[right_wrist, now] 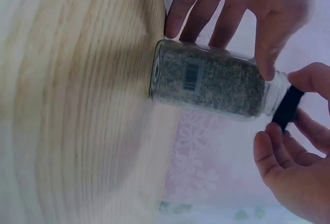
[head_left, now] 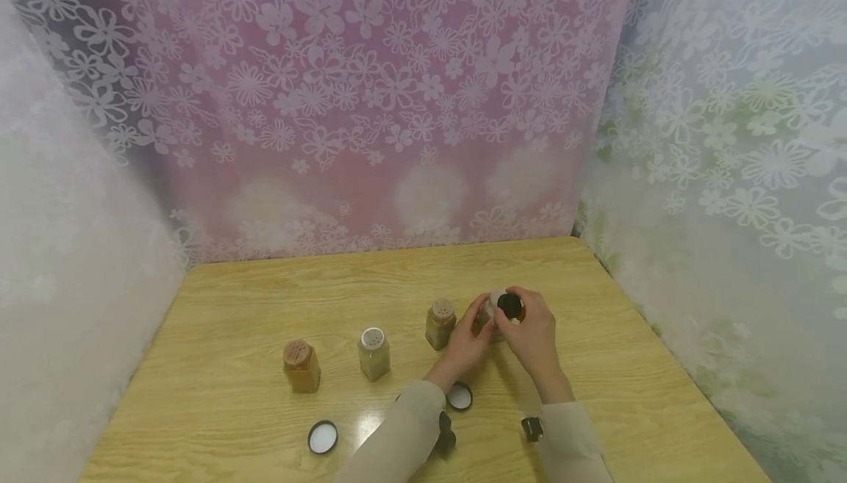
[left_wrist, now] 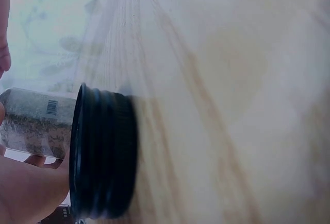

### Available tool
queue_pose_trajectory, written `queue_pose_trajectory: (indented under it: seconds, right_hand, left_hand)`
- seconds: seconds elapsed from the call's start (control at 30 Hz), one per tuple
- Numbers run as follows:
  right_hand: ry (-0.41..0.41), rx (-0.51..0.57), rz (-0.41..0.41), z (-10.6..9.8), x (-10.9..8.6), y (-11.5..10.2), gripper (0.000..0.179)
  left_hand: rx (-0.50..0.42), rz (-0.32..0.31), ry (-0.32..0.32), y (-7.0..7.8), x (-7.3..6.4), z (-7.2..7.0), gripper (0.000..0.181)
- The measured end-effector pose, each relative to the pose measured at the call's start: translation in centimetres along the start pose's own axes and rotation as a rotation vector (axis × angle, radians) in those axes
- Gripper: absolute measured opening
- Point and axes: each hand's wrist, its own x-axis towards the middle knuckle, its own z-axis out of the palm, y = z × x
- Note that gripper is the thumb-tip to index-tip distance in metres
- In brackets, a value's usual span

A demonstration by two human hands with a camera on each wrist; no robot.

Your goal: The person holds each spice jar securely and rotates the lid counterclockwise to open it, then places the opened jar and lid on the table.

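Observation:
My left hand (head_left: 467, 341) holds a clear glass spice jar (right_wrist: 221, 82) that stands on the table, filled with grey-brown flakes and bearing a barcode label. Thumb and fingers of my right hand (head_left: 537, 332) pinch a black screw cap (right_wrist: 290, 106) at the jar's mouth. The cap sits tilted there, with some bare glass neck showing. Just left of my left hand is a shaker jar (head_left: 440, 330) with a perforated tan top. In the left wrist view, another black lid (left_wrist: 105, 152) looms large in front of the held jar.
Farther left stand a greenish shaker jar (head_left: 374, 356) with a pale perforated top and an orange-brown one (head_left: 301, 370). Two black-rimmed lids, one near the front (head_left: 323, 437) and one between the forearms (head_left: 459, 396), lie white side up. Floral curtains (head_left: 397, 101) surround the wooden table (head_left: 218, 336).

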Motion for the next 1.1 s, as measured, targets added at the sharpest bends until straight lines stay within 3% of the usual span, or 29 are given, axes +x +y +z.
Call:
queue_pose_trajectory:
  seconds: [0.2,0.47,0.7,1.1]
  right_hand:
    - [-0.050,0.011,0.079,-1.5,-1.6,0.4,0.041]
    - [-0.187,0.104,0.229,-2.6,-5.0,1.2,0.051]
    - [-0.209,0.037,0.221,-2.7,-6.6,1.7,0.058]
    - [-0.378,-0.093,0.196,-3.3,-7.6,2.0,0.061]
  left_hand:
    - [-0.039,-0.020,-0.025,0.0,-0.2,0.0,0.056]
    - [-0.049,-0.079,-0.043,-0.4,-0.2,0.2,0.056]
    - [-0.034,-0.073,-0.037,-0.5,-0.1,0.2,0.056]
    - [-0.032,-0.071,-0.019,-0.2,-0.4,0.5,0.057]
